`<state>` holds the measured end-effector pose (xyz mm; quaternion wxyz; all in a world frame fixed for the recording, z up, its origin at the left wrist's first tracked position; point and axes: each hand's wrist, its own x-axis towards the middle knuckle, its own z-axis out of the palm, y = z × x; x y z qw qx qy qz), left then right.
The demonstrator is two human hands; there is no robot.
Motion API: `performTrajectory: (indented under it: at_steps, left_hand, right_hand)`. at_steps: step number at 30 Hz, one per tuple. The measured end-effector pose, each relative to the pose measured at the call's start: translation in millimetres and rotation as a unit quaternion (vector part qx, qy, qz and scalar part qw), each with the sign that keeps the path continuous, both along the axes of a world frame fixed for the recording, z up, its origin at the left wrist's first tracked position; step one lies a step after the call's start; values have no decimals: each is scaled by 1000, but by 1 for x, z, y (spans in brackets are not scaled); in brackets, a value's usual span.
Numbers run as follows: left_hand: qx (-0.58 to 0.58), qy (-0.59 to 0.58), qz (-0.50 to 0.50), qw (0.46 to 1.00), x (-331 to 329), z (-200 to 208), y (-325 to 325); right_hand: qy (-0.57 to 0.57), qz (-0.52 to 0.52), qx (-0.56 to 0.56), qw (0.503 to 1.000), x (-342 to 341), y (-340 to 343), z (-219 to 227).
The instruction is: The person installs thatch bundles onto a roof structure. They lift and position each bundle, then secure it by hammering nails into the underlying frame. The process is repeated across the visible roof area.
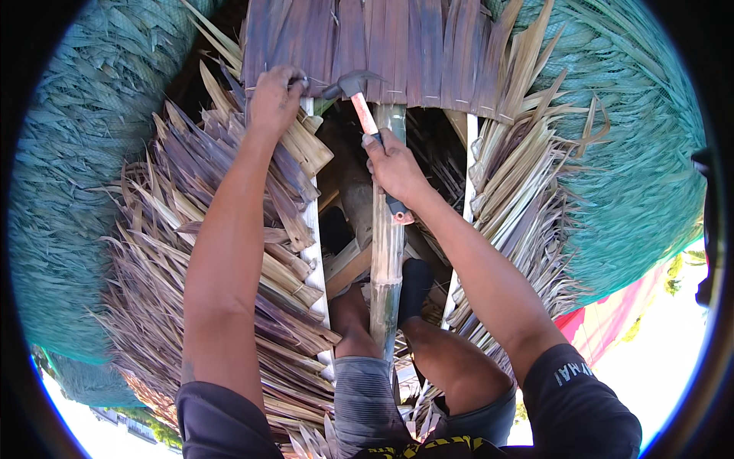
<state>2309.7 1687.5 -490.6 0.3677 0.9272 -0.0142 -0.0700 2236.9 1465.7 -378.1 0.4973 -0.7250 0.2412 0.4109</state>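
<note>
My right hand [396, 167] is closed round the handle of a claw hammer [362, 113], which has a dark head, a worn orange-red shaft and a black grip. The hammer's head hangs just right of my left hand [277, 101], close to its fingertips. Those fingers are pinched together at the lower edge of a panel of brown dried palm leaf [382, 50]. Something small and pale shows at the fingertips, too small to name. Beneath the hands, a white strip [313, 229] runs down along the left-hand thatch.
An upright bamboo pole [387, 264] stands between my legs. Layered dry thatch [176, 252] slopes away on the left, and more thatch [516, 206] on the right. A second white strip [470, 161] edges the dark gap. Green netting [634, 153] covers the outer thatch on both sides.
</note>
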Motion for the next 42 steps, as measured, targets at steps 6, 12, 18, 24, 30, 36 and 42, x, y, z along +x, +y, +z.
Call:
performTrajectory:
  at_steps: [6,12,18,24,30,36,42]
  left_hand:
    - [2,-10,-69,998,-7,-24,12]
    - [22,-22,-51,998,-13,-24,10]
    - [37,-22,-66,997,-11,-22,7]
    - [4,-62,-92,994,-5,-22,10]
    - [-38,39,-9,999,-2,-28,14]
    - [-32,7,-17,999,-4,-35,15]
    - [-108,26,-33,993,0,-32,17]
  right_hand:
    - [-221,181,-114,952,14,8,33]
    - [-294,214,-113,925,17,23,29]
    - [-265,253,-152,918,27,26,19]
    - [-317,175,-105,926,12,16,35]
    - [-263,257,-166,915,25,22,0]
    - [-402,148,-99,898,12,19,16]
    - [-315,223,-174,906,16,20,-14]
